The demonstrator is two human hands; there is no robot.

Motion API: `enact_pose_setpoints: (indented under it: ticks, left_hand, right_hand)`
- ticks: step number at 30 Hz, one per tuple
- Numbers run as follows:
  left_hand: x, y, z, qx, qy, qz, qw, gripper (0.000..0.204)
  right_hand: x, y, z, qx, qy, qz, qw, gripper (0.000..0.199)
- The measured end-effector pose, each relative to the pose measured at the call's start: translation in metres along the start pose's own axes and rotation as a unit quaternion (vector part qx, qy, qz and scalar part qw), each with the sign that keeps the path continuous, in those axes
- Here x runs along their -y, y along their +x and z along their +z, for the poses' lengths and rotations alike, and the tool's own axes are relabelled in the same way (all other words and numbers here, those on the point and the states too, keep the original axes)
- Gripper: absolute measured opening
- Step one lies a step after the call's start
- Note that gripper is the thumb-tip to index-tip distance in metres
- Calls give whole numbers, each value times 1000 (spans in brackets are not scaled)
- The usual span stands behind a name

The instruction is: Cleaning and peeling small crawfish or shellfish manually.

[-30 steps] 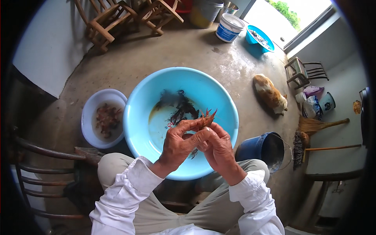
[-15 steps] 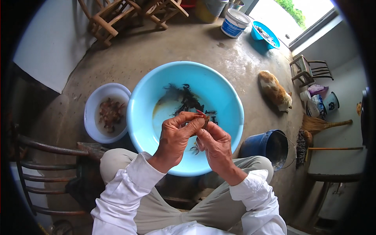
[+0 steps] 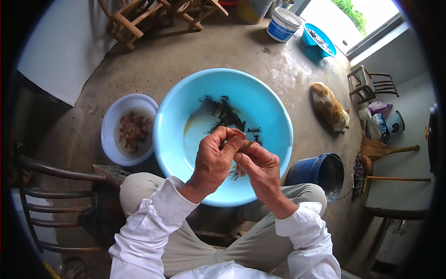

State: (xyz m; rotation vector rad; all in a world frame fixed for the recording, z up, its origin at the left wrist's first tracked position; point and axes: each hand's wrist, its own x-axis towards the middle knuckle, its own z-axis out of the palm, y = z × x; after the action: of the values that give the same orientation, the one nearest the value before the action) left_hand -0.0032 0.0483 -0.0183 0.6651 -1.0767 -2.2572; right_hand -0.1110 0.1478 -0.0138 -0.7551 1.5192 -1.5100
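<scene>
Over the near half of a large light-blue basin (image 3: 265,104), my two hands meet around one reddish-brown crayfish (image 3: 245,145). My left hand (image 3: 209,162) pinches it between thumb and fingers, a red part showing at the fingertips. From the other side, my right hand (image 3: 261,172) grips it with thumb and bent fingers; most of its body is hidden. Pale legs or claws (image 3: 235,175) hang beneath the hands. Several dark crayfish (image 3: 223,114) lie in the basin in a little murky water. To its left, a smaller pale-lavender basin (image 3: 110,135) holds reddish-brown pieces in cloudy water.
A dark blue bucket (image 3: 306,171) stands right of my knee. A brown-and-white animal (image 3: 329,106) lies on the floor, with brooms (image 3: 395,149) beyond. A wooden chair (image 3: 60,195) is at my left. A white-and-blue tub (image 3: 282,25) and a blue basin (image 3: 320,39) stand near the doorway.
My left fingers have closed further over the crayfish, and less of its red part shows. Both hands stay together above the basin. The whole view has shifted slightly.
</scene>
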Motion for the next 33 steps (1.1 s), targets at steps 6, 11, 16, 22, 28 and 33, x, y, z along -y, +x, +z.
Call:
enact_pose_setpoints:
  ticks: [6, 11, 16, 22, 28, 33]
  left_hand:
    - [0, 0, 9, -7, 122, 95, 988, 17]
    - [0, -3, 6, 28, 246, 128, 961, 15]
    - [1, 0, 5, 49, 213, 66, 974, 16]
    - [-11, -2, 8, 73, 151, -33, 985, 19]
    - [-14, -6, 9, 74, 96, -68, 990, 22]
    - [-14, -3, 14, 67, 120, -100, 985, 20]
  right_hand:
    - [20, 6, -17, -55, -98, -113, 987, 21]
    - [17, 9, -24, -19, -91, -114, 989, 16]
    - [8, 7, -32, -37, -154, -161, 974, 13]
    - [11, 6, -34, -11, -187, -154, 970, 10]
    - [17, 7, -32, -7, -222, -170, 960, 7]
    - [15, 4, -34, -12, -246, -235, 940, 8]
